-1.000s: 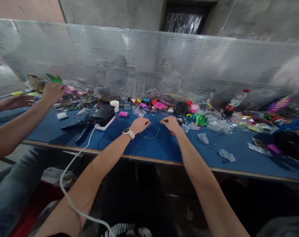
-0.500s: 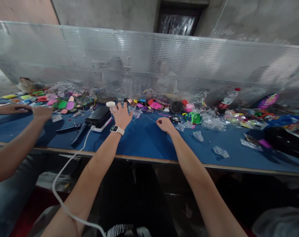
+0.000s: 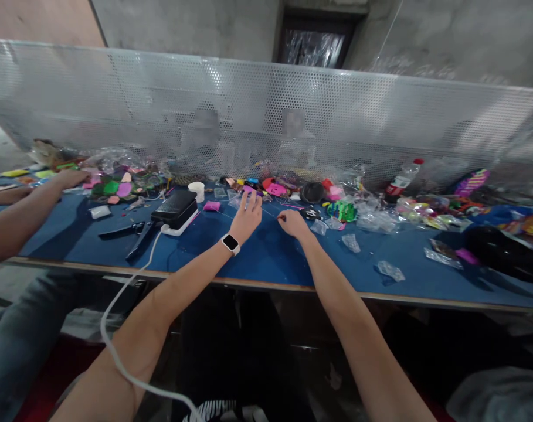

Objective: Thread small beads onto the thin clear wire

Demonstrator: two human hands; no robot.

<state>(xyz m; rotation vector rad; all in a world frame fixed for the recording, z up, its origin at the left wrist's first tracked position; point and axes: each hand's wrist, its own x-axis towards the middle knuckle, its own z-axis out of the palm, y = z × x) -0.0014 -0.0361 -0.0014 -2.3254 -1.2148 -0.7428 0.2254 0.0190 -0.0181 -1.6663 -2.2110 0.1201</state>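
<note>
A thin clear wire point(image 3: 270, 212) runs across the blue table point(image 3: 266, 258) between the person's two hands, near the middle of the table and just short of the row of small coloured pieces point(image 3: 266, 187) at the back. The right hand point(image 3: 294, 223) pinches one end of it, fingertips closed together on the strand. The left hand point(image 3: 245, 215), a white watch point(image 3: 231, 242) on its wrist, is stretched forward with fingers spread and open, reaching over the pieces; whether it touches the wire cannot be told.

In front of both hands the blue surface lies bare down to the wooden front edge point(image 3: 266, 286), giving room to draw back. To the left, a black box point(image 3: 177, 206) with a white cable point(image 3: 129, 305) sits near the left hand, with black pliers point(image 3: 129, 234) beyond it. To the right, crumpled clear bags point(image 3: 352, 241) lie scattered, well apart from the right hand. A perforated metal screen point(image 3: 266, 117) closes the far edge right behind the clutter.

At far left, another person's arm point(image 3: 20, 205) reaches over the table to a heap of coloured shapes point(image 3: 116, 186); that person's body is cut off by the frame. The wire itself is faint and its full run is hard to follow. Figures behind the screen are blurred.
</note>
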